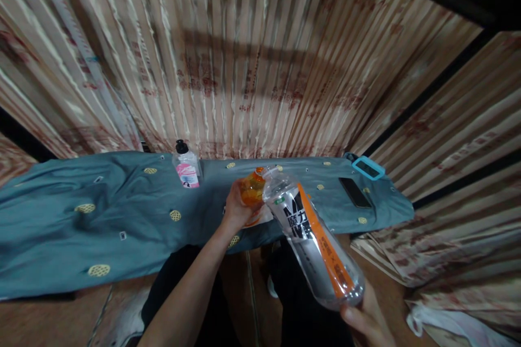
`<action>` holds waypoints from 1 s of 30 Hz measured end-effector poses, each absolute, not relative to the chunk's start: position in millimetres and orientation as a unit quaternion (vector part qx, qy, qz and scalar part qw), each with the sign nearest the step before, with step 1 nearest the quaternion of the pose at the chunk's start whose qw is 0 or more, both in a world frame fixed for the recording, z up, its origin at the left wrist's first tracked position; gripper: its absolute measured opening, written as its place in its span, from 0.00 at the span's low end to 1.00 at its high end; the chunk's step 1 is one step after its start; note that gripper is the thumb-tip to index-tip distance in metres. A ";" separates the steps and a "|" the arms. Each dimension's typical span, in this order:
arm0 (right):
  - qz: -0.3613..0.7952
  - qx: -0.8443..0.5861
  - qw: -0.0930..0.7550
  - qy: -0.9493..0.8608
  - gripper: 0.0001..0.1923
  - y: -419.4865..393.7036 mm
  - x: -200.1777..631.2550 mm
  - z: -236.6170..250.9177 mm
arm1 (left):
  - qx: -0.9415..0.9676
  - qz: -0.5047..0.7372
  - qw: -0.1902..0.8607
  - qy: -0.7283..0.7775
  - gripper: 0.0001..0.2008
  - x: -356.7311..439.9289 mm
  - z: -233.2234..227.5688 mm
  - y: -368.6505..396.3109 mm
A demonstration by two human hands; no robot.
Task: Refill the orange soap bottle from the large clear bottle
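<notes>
My left hand [236,209] is wrapped round a small orange see-through bottle [253,187], held over the cloth-covered surface. At the lower right my right hand [368,317] grips the base of a large clear plastic drink bottle [311,241] with a silver and orange label. That large bottle is tilted, base toward me and neck pointing up-left. Its neck meets the mouth of the orange bottle; whether the two touch I cannot tell. Behind my left hand and the bottles, a white and orange patch [260,218] shows, partly hidden.
A clear bottle with a pink label and black cap [187,168] stands on the teal patterned cloth [134,211]. Toward the right lie a dark phone [355,192] and a light-blue-framed object [368,168]. Pleated curtains [244,65] hang behind and at the right.
</notes>
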State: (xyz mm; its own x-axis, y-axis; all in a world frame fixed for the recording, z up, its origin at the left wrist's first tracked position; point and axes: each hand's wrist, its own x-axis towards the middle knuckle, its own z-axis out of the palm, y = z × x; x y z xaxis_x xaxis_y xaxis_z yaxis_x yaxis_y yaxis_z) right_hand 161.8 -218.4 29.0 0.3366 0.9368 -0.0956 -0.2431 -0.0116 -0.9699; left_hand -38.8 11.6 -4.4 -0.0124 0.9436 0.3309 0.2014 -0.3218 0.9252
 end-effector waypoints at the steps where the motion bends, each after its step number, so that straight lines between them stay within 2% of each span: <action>1: 0.471 -0.534 0.620 -0.330 0.44 -219.8 164.2 25.4 | 0.610 0.537 0.348 0.467 0.30 -38.8 -4.8 11.6; 7: 0.455 -0.541 0.624 -0.334 0.41 -228.5 174.2 5.6 | 0.601 0.537 0.364 0.468 0.29 -40.0 -1.7 9.9; 15: 0.494 -0.503 0.614 -0.356 0.45 -216.5 165.8 28.8 | 0.601 0.517 0.359 0.492 0.30 -41.2 4.0 7.7; 21: 0.478 -0.507 0.619 -0.362 0.40 -218.4 164.6 34.6 | 0.606 0.512 0.353 0.497 0.28 -41.9 7.4 6.2; 30: 0.453 -0.537 0.629 -0.332 0.43 -215.0 141.2 59.4 | 0.609 0.509 0.358 0.492 0.30 -41.5 5.0 7.0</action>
